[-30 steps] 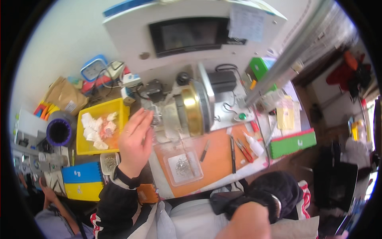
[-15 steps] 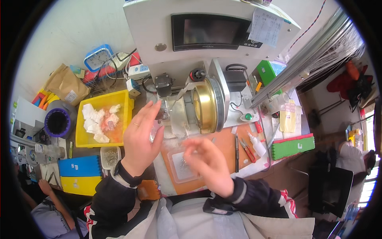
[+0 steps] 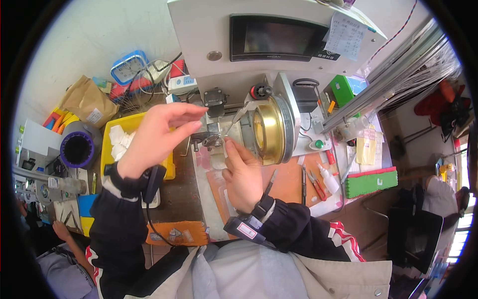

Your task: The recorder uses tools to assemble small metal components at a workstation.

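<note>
hands (image 3: 244,172) by round brass drum (image 3: 266,130)

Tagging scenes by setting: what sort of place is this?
Probably a small factory or workshop bench: a grey benchtop machine with a dark screen and brass-coloured drum, red-handled pliers on the orange mat, and a yellow plastic parts bin.

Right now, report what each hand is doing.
Left hand: raised, fingers extended, holding nothing visible.
Right hand: fingertips pinched near the round brass machine drum; what it holds cannot be told.
</note>
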Demonstrator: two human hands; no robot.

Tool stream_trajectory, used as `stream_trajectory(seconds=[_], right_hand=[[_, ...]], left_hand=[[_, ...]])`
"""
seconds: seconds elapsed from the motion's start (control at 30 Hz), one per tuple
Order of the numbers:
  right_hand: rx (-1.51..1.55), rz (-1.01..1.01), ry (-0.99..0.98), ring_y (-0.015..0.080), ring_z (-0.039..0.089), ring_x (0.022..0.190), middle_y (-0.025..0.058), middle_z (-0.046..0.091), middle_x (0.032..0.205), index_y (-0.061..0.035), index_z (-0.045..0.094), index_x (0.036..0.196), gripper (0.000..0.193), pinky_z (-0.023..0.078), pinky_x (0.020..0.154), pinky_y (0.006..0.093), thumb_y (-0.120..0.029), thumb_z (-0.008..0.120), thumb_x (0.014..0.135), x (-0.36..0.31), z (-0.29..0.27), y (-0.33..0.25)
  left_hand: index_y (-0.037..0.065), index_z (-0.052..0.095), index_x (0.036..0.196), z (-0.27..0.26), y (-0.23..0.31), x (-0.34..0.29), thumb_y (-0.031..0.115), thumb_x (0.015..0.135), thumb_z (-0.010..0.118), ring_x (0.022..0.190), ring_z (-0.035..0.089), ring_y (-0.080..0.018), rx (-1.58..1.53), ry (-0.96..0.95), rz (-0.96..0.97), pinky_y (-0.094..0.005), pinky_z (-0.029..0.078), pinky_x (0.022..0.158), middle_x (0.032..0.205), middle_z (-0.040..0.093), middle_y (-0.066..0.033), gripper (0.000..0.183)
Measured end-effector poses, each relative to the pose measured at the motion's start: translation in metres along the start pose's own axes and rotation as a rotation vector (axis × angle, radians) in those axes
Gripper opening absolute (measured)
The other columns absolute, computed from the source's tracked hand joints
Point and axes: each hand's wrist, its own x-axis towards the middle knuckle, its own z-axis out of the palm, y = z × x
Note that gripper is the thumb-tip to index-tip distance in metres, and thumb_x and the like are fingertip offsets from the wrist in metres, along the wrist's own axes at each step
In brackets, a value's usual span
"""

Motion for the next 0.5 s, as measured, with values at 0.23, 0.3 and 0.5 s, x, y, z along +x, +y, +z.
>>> stream_trajectory(seconds=[0.23, 0.3, 0.5], right_hand=[[0.124, 0.082, 0.047, 0.0011, 0.029, 0.056, -0.0103, 0.039, 0.073, -0.0133, 0.057, 0.113, 0.018, 0.023, 0.049, 0.0192, -0.024, 0.059, 0.098, 0.028, 0.009, -0.010], [0.139, 0.092, 0.041, 0.0013, 0.029, 0.056, -0.0100, 0.037, 0.073, -0.0149, 0.055, 0.112, 0.016, 0.023, 0.049, 0.0193, -0.024, 0.057, 0.099, 0.030, 0.011, -0.011], [0.074, 0.171, 0.006, 0.0019, 0.029, 0.056, -0.0086, 0.038, 0.075, -0.0139, 0.053, 0.114, 0.018, 0.024, 0.048, 0.0188, -0.026, 0.053, 0.100, 0.004, 0.002, -0.018]], left_hand=[[-0.004, 0.067, 0.108, 0.011, -0.013, 0.055, 0.000, 0.082, 0.066, 0.097, 0.064, -0.0228, 0.291, -0.377, 0.274, -0.0311, 0.049, 0.087, 0.106, 0.068, -0.0137, 0.026], [0.002, 0.072, 0.101, 0.016, -0.011, 0.062, 0.009, 0.078, 0.069, 0.092, 0.065, -0.0288, 0.265, -0.401, 0.259, -0.0342, 0.050, 0.082, 0.098, 0.070, -0.0155, 0.024], [0.002, 0.069, 0.086, 0.023, -0.009, 0.027, 0.007, 0.079, 0.069, 0.083, 0.064, -0.0307, 0.451, 0.161, 0.552, -0.0367, 0.050, 0.072, 0.090, 0.067, -0.0112, 0.008]])
